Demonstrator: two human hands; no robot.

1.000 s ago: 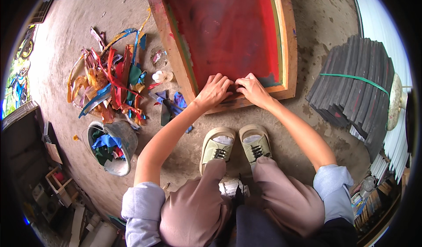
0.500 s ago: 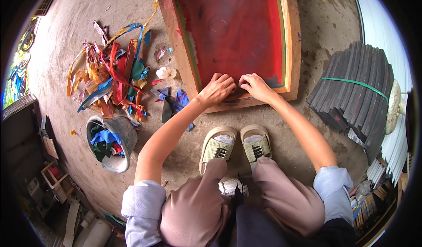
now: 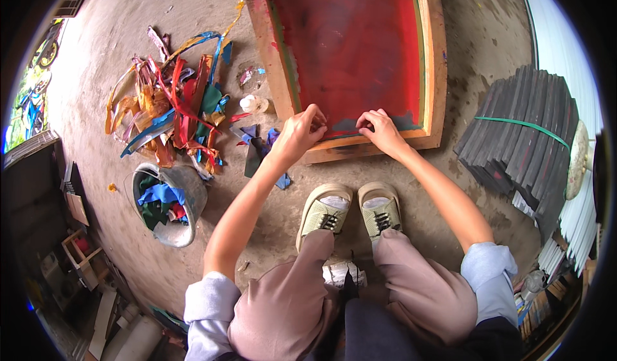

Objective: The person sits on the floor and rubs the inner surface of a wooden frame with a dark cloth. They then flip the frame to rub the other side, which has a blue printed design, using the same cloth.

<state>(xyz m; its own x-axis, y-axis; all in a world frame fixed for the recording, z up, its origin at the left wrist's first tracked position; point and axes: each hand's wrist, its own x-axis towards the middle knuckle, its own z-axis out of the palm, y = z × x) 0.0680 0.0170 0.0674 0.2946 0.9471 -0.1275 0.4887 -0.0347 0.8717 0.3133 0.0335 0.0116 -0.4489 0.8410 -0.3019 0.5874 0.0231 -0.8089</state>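
Note:
A wooden frame (image 3: 435,59) with a red-stained sheet (image 3: 353,52) stretched across it lies on the floor before me. The sheet has dark grey smears, the strongest along its near edge. My left hand (image 3: 301,133) is at the near left inner corner, its fingers curled together in a pinch. Farther right on the same near edge, my right hand (image 3: 380,132) also pinches, thumb against the fingers. A thin dark line runs along the edge between the hands. Whatever the fingertips hold is too small to make out.
Left of the frame lies a heap of coloured torn strips (image 3: 173,107), with a bucket (image 3: 193,197) of scraps below it. A small white bottle (image 3: 250,104) and blue and dark scraps (image 3: 257,152) sit beside the frame. At right stands a strapped stack of dark boards (image 3: 520,130).
My hands have moved apart along the near edge, the left one going left and the right one slightly right. The view has shifted a little.

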